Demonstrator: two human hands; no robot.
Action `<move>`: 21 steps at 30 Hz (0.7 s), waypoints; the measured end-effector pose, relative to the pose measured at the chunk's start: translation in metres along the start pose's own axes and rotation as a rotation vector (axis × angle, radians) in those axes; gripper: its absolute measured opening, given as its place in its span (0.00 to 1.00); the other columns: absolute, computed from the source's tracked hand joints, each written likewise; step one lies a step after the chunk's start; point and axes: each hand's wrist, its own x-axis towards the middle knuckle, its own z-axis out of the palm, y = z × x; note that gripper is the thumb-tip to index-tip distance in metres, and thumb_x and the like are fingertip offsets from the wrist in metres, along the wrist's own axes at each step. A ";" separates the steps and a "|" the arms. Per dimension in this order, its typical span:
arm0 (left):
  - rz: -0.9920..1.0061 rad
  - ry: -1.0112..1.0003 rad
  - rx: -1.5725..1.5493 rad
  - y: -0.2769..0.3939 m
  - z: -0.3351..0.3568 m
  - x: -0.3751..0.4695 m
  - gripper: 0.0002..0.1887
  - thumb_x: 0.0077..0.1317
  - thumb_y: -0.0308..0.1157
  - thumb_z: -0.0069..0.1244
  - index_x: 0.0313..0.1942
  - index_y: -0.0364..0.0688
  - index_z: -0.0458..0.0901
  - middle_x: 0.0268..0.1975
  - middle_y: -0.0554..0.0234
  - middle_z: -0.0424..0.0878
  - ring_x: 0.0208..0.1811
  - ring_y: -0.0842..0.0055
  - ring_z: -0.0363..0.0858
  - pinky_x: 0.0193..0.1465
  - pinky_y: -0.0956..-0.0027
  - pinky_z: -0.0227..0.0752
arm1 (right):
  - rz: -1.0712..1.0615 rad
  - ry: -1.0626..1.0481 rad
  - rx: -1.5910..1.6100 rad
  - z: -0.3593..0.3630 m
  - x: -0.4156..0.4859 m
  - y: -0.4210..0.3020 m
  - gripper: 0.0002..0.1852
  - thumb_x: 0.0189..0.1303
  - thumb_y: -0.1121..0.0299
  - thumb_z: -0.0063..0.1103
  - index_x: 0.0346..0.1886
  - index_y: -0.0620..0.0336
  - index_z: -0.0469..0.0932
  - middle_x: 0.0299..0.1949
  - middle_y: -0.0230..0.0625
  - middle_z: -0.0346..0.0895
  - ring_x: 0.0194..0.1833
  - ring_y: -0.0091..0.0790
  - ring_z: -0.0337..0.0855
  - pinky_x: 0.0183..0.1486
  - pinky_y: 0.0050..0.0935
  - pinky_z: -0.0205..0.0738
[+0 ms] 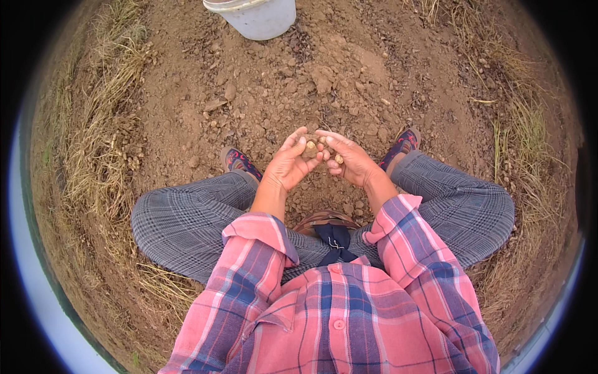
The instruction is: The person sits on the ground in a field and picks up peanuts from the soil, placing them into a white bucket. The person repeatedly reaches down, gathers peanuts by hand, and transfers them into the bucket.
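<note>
My left hand [290, 163] grips a clod of soil [309, 152] between thumb and fingers, and a pale peanut pod [311, 145] shows at its top. Close beside it, almost touching, is my right hand [356, 161]. Its curled fingers hold a peanut pod [338, 159], with another small pod or lump near the fingertips. Both hands are above the loose brown soil [322, 103], between my bent legs. What lies inside the right palm is partly hidden.
A white plastic bucket [261, 21] stands on the soil ahead, cut off by the top edge. Rows of pulled, dry peanut plants [105, 140] lie at the left, and more dry plants [525, 126] at the right. My patterned shoes [240, 162] flank the hands. Clods are scattered about.
</note>
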 end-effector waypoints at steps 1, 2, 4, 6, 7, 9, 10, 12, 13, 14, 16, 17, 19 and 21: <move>0.002 0.014 0.005 0.000 0.000 0.000 0.23 0.69 0.29 0.51 0.61 0.46 0.62 0.47 0.53 0.78 0.47 0.65 0.80 0.44 0.62 0.79 | -0.012 0.002 -0.020 0.000 0.000 -0.001 0.22 0.73 0.57 0.49 0.65 0.56 0.66 0.29 0.26 0.71 0.21 0.17 0.64 0.20 0.16 0.57; 0.009 0.019 0.008 0.000 0.000 -0.001 0.24 0.69 0.29 0.51 0.62 0.46 0.61 0.46 0.54 0.78 0.46 0.65 0.80 0.43 0.63 0.79 | -0.016 -0.011 -0.033 0.000 -0.001 -0.002 0.22 0.73 0.58 0.48 0.65 0.56 0.66 0.30 0.26 0.71 0.21 0.18 0.65 0.21 0.17 0.58; 0.005 0.039 -0.009 0.001 -0.002 0.001 0.19 0.70 0.31 0.50 0.58 0.46 0.65 0.45 0.55 0.78 0.41 0.67 0.80 0.36 0.68 0.75 | -0.012 -0.006 -0.058 -0.001 -0.002 -0.004 0.22 0.73 0.58 0.48 0.65 0.57 0.66 0.31 0.26 0.72 0.23 0.18 0.66 0.22 0.18 0.60; -0.014 0.014 -0.023 0.002 -0.004 0.003 0.15 0.71 0.34 0.49 0.54 0.45 0.68 0.43 0.57 0.78 0.37 0.70 0.79 0.32 0.71 0.72 | -0.010 -0.009 -0.032 -0.002 -0.002 -0.004 0.22 0.74 0.57 0.45 0.65 0.57 0.66 0.31 0.26 0.72 0.24 0.19 0.67 0.24 0.19 0.62; -0.027 0.002 -0.030 0.002 -0.005 0.005 0.13 0.72 0.35 0.48 0.52 0.44 0.69 0.42 0.58 0.78 0.35 0.72 0.78 0.30 0.73 0.70 | -0.009 -0.031 -0.007 -0.003 -0.002 -0.004 0.22 0.74 0.56 0.44 0.65 0.57 0.67 0.31 0.26 0.72 0.24 0.19 0.68 0.25 0.20 0.64; -0.043 -0.040 -0.013 0.003 -0.007 0.006 0.13 0.73 0.39 0.46 0.52 0.43 0.71 0.40 0.61 0.78 0.33 0.75 0.75 0.29 0.76 0.69 | 0.010 -0.041 0.068 -0.006 -0.001 -0.002 0.22 0.75 0.55 0.42 0.64 0.57 0.67 0.31 0.26 0.73 0.25 0.20 0.69 0.26 0.21 0.66; -0.055 -0.023 -0.004 0.003 -0.008 0.007 0.14 0.73 0.41 0.45 0.52 0.42 0.72 0.39 0.63 0.77 0.33 0.77 0.73 0.29 0.77 0.68 | 0.025 -0.042 0.115 -0.007 0.000 -0.001 0.22 0.75 0.54 0.41 0.64 0.57 0.68 0.31 0.26 0.73 0.26 0.20 0.69 0.27 0.21 0.67; -0.091 -0.037 -0.028 0.003 -0.008 0.007 0.12 0.74 0.40 0.44 0.50 0.43 0.71 0.38 0.63 0.77 0.31 0.77 0.73 0.27 0.77 0.68 | 0.032 -0.064 0.127 -0.009 0.002 0.000 0.23 0.75 0.53 0.40 0.63 0.57 0.68 0.31 0.26 0.73 0.26 0.21 0.69 0.27 0.21 0.68; -0.108 -0.026 -0.039 0.003 -0.008 0.006 0.11 0.74 0.40 0.43 0.49 0.43 0.71 0.38 0.63 0.77 0.29 0.77 0.73 0.26 0.77 0.67 | 0.040 -0.055 0.133 -0.010 0.002 0.000 0.23 0.75 0.52 0.39 0.63 0.57 0.69 0.31 0.26 0.73 0.26 0.21 0.70 0.27 0.21 0.68; -0.110 -0.020 -0.043 0.002 -0.007 0.005 0.11 0.74 0.40 0.43 0.49 0.43 0.71 0.38 0.63 0.77 0.30 0.77 0.74 0.26 0.76 0.67 | 0.033 -0.072 0.135 -0.010 0.002 0.000 0.23 0.75 0.53 0.40 0.62 0.58 0.69 0.31 0.26 0.73 0.26 0.21 0.70 0.26 0.20 0.68; -0.115 -0.003 -0.051 0.001 -0.003 0.003 0.11 0.74 0.39 0.43 0.49 0.43 0.71 0.39 0.62 0.77 0.30 0.77 0.74 0.27 0.76 0.68 | 0.025 -0.079 0.139 -0.010 0.002 0.000 0.22 0.75 0.54 0.41 0.62 0.58 0.69 0.32 0.27 0.73 0.26 0.21 0.70 0.26 0.19 0.68; -0.103 -0.001 -0.052 0.001 0.000 0.002 0.11 0.74 0.38 0.43 0.50 0.43 0.71 0.39 0.62 0.78 0.30 0.76 0.74 0.27 0.75 0.68 | 0.017 -0.064 0.127 -0.009 0.001 -0.001 0.21 0.74 0.54 0.42 0.61 0.58 0.70 0.31 0.26 0.73 0.26 0.20 0.70 0.26 0.19 0.67; -0.076 0.001 -0.066 0.000 0.004 -0.002 0.11 0.74 0.37 0.44 0.50 0.43 0.71 0.40 0.61 0.78 0.31 0.76 0.74 0.29 0.74 0.69 | -0.004 -0.056 0.107 -0.008 -0.001 -0.002 0.20 0.74 0.55 0.44 0.59 0.58 0.72 0.30 0.25 0.72 0.25 0.19 0.69 0.25 0.18 0.67; -0.074 0.018 -0.095 -0.001 0.007 -0.003 0.11 0.73 0.37 0.44 0.50 0.42 0.71 0.40 0.61 0.78 0.31 0.75 0.74 0.29 0.73 0.69 | -0.005 -0.008 0.108 -0.006 -0.002 -0.004 0.19 0.73 0.55 0.47 0.56 0.57 0.73 0.28 0.24 0.71 0.24 0.18 0.68 0.25 0.17 0.66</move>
